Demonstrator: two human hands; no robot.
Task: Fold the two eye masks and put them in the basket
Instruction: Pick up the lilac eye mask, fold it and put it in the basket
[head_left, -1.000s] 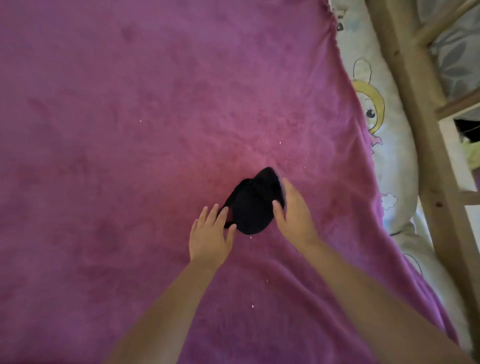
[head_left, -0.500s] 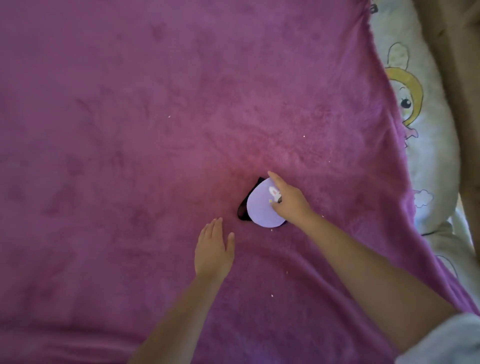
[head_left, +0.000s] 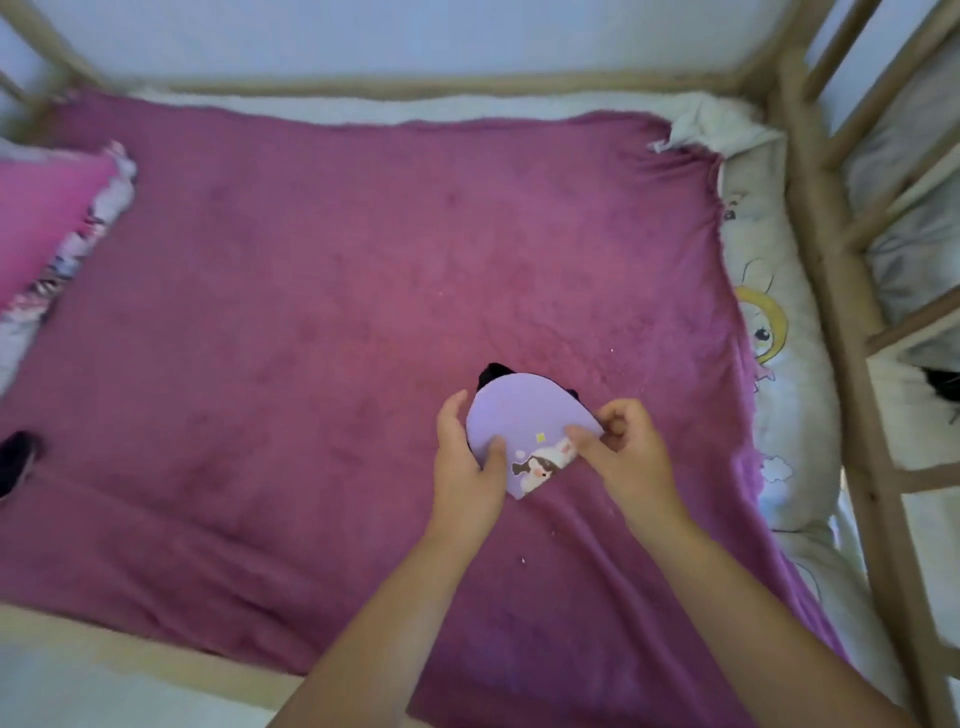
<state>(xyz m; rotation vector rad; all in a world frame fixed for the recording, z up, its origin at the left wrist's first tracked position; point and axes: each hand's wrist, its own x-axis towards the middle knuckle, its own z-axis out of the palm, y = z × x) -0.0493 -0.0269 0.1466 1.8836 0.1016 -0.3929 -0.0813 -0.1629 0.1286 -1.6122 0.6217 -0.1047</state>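
Observation:
A folded lilac eye mask (head_left: 524, 415) with a cartoon print and a black underside is held just above the purple blanket (head_left: 311, 338). My left hand (head_left: 465, 462) grips its left edge with the thumb on top. My right hand (head_left: 623, 447) pinches its right edge near the print. A dark object (head_left: 15, 457) lies at the far left edge of the blanket; I cannot tell what it is. No basket is in view.
A pink pillow with a patterned frill (head_left: 57, 228) lies at the left. A white cartoon-print sheet (head_left: 774, 364) runs along the right side. Wooden bed rails (head_left: 831, 312) enclose the right and far sides, and a wooden edge (head_left: 156, 660) runs along the near side.
The mask went from black side up to lilac side up. My left hand moved from the blanket onto the mask's left edge. The view pulled back, showing the whole bed.

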